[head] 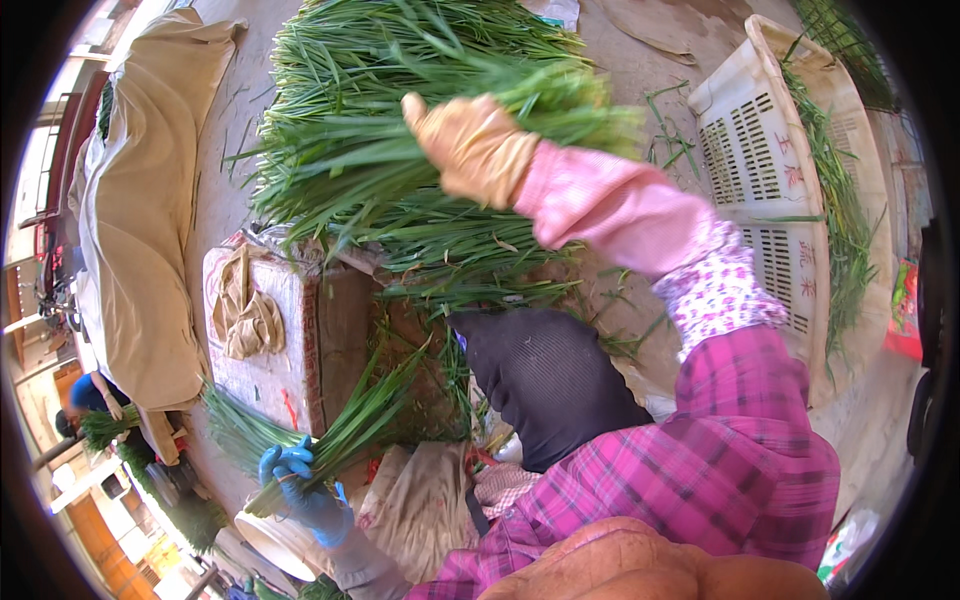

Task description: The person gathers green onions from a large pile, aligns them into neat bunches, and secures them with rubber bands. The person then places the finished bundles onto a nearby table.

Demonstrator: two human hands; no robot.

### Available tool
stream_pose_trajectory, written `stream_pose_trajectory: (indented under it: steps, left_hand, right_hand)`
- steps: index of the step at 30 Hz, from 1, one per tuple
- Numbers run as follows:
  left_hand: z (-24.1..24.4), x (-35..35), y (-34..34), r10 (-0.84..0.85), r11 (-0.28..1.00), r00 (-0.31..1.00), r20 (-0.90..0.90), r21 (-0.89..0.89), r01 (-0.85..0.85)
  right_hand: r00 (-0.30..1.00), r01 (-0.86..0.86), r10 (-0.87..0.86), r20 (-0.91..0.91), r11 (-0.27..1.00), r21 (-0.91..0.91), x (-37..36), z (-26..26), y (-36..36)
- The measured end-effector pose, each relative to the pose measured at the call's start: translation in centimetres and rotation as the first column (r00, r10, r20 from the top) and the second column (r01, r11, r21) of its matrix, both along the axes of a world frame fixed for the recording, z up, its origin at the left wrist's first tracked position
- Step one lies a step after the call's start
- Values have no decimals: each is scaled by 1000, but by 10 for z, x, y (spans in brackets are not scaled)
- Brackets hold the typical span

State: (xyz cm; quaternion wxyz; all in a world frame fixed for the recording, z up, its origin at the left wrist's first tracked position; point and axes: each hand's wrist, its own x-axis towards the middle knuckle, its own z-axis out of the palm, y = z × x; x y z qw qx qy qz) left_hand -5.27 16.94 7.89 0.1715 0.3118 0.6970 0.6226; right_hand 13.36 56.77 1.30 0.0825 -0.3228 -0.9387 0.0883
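Note:
My right hand (472,150), in a tan glove, is closed around a bunch of long green leaves (570,97) that look like garlic chives. Hand and bunch are blurred by motion. Beneath them a broad pile of the same leaves (352,82) lies with pale stem ends to the left. At lower left, my blue-gloved left hand (300,480) grips the stem ends of a smaller chive bunch (367,412). Its leaves fan out in two directions, away from me. A white bucket (281,544) stands partly hidden below that hand.
A sack-covered block (337,337) bears a crumpled tan cloth glove (244,307). On the right is a white slatted plastic crate (750,157) with loose leaves. A beige cover (142,225) drapes something at left. Another person's hand (114,409) holds greens at far left. My black-clad knee (555,375) is central.

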Motion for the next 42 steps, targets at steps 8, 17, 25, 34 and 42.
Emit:
stream_pose_trajectory:
  steps: [8, 17, 25, 34, 42]
  left_hand:
    - [-8, 24, 7, -70, 998, 988, 140, 11, 70]
    - [-14, 29, 14, -305, 941, 877, 372, -25, 338]
    - [-4, 35, -2, -308, 921, 862, 402, -102, 377]
    - [22, 61, 29, -311, 924, 927, 208, -163, 346]
    - [20, 18, 51, -375, 896, 913, 159, -191, 401]
  right_hand:
    - [976, 64, -104, 190, 977, 205, -67, -126, -37]
    - [970, -42, 41, 238, 999, -2, -55, -97, -39]
    - [948, -41, 1, 317, 992, 117, -50, -96, -15]
    - [850, -417, 414, -326, 907, 66, -2, -88, 15]
    - [976, 115, -72, 206, 971, -210, 86, -98, 128]
